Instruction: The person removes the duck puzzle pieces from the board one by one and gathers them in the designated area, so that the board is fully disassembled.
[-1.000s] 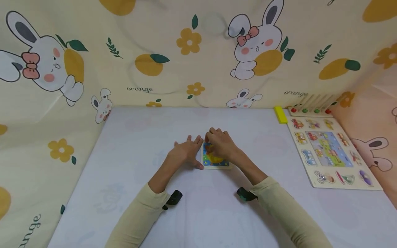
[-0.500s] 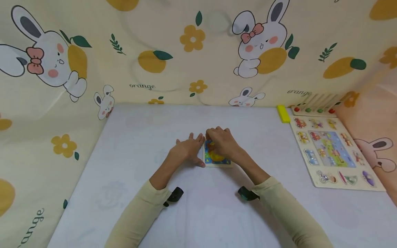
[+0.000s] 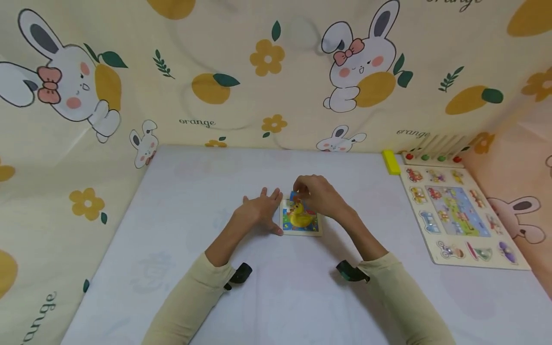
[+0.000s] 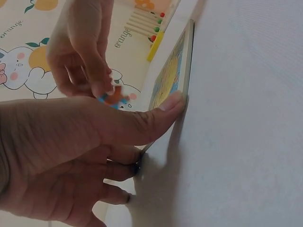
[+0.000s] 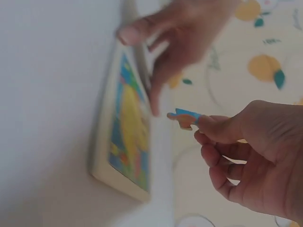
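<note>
Blue-and-orange flat jigsaw piece [image 5: 185, 119] sits pinched in the right hand [image 3: 320, 195], apart from the pale-rimmed yellow-duck puzzle board [image 3: 302, 234]; the left hand [image 3: 258, 211], fingers spread, touches the board's edge.

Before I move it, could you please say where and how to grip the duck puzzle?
I'd grip the duck puzzle by its right rim, ideally from the right, thumb on top: it lies flat, that edge looks free, and the left hand touches the left edge.
</note>
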`<state>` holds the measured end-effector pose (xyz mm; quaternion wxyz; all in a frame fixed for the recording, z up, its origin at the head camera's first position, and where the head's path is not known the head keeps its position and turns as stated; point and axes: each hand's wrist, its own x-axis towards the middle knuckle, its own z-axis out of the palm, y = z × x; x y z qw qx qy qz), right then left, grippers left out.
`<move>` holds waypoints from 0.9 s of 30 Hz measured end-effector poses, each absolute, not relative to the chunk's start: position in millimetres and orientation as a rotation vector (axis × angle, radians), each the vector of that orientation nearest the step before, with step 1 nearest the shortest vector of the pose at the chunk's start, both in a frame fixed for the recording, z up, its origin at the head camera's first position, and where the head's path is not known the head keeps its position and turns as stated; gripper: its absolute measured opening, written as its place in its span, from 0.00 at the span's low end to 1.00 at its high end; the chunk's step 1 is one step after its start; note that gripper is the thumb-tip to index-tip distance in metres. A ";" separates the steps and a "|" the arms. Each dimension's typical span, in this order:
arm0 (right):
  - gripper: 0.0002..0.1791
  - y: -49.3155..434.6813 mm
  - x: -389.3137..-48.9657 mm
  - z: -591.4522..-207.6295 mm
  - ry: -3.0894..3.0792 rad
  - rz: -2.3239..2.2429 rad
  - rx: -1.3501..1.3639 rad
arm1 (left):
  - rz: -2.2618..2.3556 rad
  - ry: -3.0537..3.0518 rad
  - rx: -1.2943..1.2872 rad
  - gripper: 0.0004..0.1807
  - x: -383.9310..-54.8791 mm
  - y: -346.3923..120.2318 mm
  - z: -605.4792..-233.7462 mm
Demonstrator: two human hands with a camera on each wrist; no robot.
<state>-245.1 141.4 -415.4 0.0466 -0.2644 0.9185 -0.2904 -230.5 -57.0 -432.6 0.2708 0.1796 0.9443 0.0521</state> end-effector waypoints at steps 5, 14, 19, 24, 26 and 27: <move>0.09 170.9 -250.6 -401.3 2.858 -0.978 -0.742 | 0.120 2.552 0.496 0.63 -230.9 -54.6 -432.8; 0.04 223.6 -269.1 -404.9 2.854 -0.899 -0.574 | 0.102 2.553 0.483 0.62 -227.0 -52.4 -434.3; 0.03 237.2 -275.5 -421.6 2.777 -0.853 -0.498 | 0.105 2.560 0.478 0.62 -227.4 -54.6 -431.9; 0.05 238.8 -277.0 -441.1 2.763 -0.816 -0.472 | 0.114 2.554 0.489 0.62 -226.7 -55.5 -432.9; 0.05 238.7 -277.2 -444.9 2.768 -0.801 -0.464 | 0.115 2.552 0.489 0.62 -227.3 -55.0 -433.1; 0.06 238.3 -277.3 -445.7 2.771 -0.793 -0.465 | 0.119 2.551 0.489 0.62 -227.8 -55.2 -433.3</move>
